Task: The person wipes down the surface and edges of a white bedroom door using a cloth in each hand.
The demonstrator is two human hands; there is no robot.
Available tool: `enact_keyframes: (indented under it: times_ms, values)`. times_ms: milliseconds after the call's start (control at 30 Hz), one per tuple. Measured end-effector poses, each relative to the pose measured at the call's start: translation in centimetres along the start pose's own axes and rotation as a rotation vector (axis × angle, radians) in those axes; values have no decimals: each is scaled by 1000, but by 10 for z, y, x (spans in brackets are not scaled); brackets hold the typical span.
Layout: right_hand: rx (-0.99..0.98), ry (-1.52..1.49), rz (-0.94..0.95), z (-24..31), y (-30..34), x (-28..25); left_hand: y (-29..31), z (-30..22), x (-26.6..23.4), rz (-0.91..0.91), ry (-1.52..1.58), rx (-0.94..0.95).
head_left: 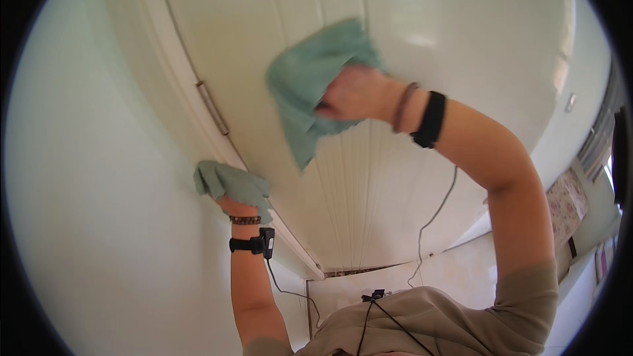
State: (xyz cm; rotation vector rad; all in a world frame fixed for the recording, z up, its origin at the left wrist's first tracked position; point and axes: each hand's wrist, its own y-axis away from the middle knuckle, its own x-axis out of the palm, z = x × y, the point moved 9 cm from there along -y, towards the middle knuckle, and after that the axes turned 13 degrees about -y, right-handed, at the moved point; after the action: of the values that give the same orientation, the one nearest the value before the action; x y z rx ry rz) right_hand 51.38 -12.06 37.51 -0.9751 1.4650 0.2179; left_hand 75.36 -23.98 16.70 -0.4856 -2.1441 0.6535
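Gripping limp teal-green cloth [297,79] in right hand [353,92], slanting lengthwise, pointing corner-down below it; cannot tell grip of left hand [235,205] under smaller grey-green cloth [235,182], lying crosswise. Two cloths.

It looks like a home, given the panelled cream door [461,33], flower-patterned fabric [568,201] and pale floor [471,264].

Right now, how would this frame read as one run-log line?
left hand: draped by grey-green cloth, beside door frame | right hand: holding teal cloth, over white door
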Motion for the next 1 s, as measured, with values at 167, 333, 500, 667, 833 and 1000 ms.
enact_keyframes:
  times_ms: [167, 333, 500, 667, 833, 1000]
  values:
    - [24, 4, -44, -18, 40, -13, 19, 35, 13, -222, 430, -103]
    - [674, 333, -861, -128, 197, -157, 18, 28, 0, -18, 329, -116]
    - [822, 578, -1284, -154, 268, -120, 22, 38, 15, -36, 163, -141]
    - [45, -196, -621, -66, 189, 25, 16, 46, 3, -201, 1799, -55]
    - [478, 229, -666, -141, 271, -37, 21, 8, 41, 119, 2632, 202]
    - [1117, 343, -1390, -200, 406, -89, 33, 6, 64, 523, 3165, -252]
